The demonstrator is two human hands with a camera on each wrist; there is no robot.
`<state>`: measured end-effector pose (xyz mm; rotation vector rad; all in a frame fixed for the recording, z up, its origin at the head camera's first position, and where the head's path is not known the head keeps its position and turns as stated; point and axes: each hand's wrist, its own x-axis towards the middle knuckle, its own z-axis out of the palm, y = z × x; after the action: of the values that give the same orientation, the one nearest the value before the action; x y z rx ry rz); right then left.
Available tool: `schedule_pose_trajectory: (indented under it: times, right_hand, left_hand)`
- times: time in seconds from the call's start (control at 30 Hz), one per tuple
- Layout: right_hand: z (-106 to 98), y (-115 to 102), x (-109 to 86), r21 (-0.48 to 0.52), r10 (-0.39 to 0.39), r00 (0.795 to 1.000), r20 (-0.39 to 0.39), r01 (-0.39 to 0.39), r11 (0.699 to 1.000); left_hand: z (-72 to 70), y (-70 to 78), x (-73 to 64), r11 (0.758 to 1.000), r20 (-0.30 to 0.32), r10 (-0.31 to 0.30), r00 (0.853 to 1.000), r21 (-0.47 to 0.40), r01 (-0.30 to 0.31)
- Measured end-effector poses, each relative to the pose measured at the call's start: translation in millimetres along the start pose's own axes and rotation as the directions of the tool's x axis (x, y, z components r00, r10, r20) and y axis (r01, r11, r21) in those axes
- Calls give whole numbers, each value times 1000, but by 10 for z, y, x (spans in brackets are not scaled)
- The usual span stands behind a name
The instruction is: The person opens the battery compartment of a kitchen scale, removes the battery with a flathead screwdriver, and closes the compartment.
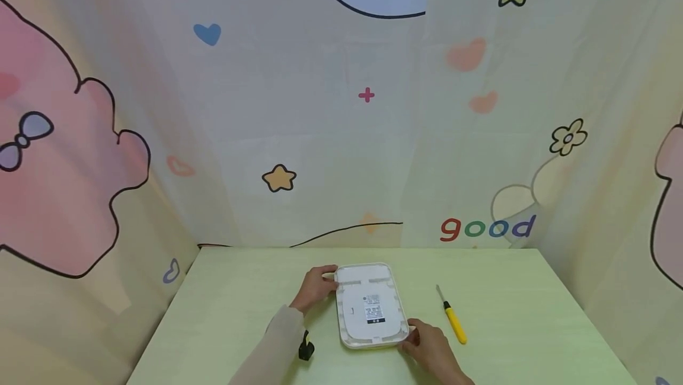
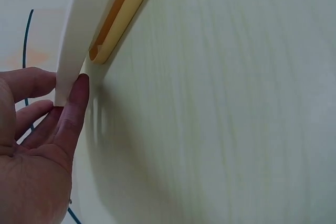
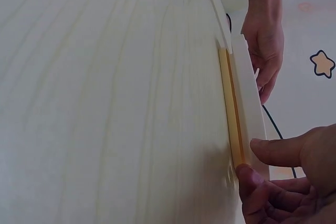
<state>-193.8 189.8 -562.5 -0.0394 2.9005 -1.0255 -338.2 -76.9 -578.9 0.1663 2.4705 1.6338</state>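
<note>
A white rectangular plastic case with rounded corners lies between both hands in the head view, its label facing up. My left hand pinches its upper left edge, thumb and fingers on opposite sides of the rim in the left wrist view. At the lower right corner, my right hand holds the case between thumb and fingers. A yellow-orange strip runs along the underside of the white edge in the right wrist view, close over the table. The side facing down is mostly hidden.
To the right of the case, a screwdriver with a yellow handle lies on the pale wood-grain table. A small black device is at the left sleeve. Behind and beside the table hangs a printed curtain.
</note>
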Motion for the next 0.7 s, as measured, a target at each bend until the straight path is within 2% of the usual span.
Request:
schedule_pose_trajectory:
  times: [0.1, 0.33, 0.5, 0.7]
  right_hand:
    - [-2, 38, 13, 11, 1, 1000, -9, 0, 1000]
    - [-12, 71, 49, 28, -4, 999, -42, 5, 1000]
    - [-23, 93, 80, 51, 29, 999, -41, -27, 998]
    - [-55, 133, 128, 74, 43, 998, -51, -39, 996]
  left_hand:
    - [-20, -15, -35, 1000, 17, 23, 1000, 0, -23]
    - [-69, -66, -105, 999, 50, 26, 998, -38, -24]
    - [-103, -99, -153, 997, 79, 37, 996, -66, -32]
    - [-136, -103, -237, 997, 92, 67, 993, -39, -64]
